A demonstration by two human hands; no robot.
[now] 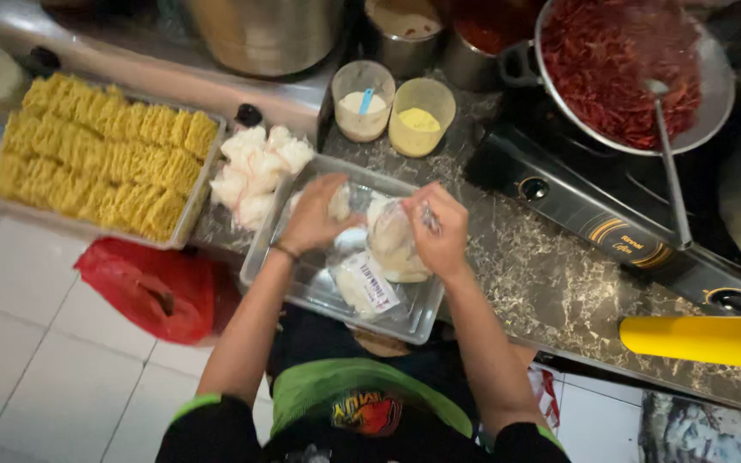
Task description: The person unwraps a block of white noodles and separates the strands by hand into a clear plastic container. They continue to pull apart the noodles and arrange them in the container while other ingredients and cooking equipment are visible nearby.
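Both hands over the metal tray [302,287]: right hand [441,230] pinches a clear filled bag [394,249], left hand [315,216] curls on another packet [339,203]

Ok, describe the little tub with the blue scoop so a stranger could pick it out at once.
Start at the big wok of red chillies on the stove; two small plastic tubs stand to its left on the marble counter. Take the left tub, the one farther from the wok: white powder and a blue scoop, whereas its neighbour holds yellow powder.
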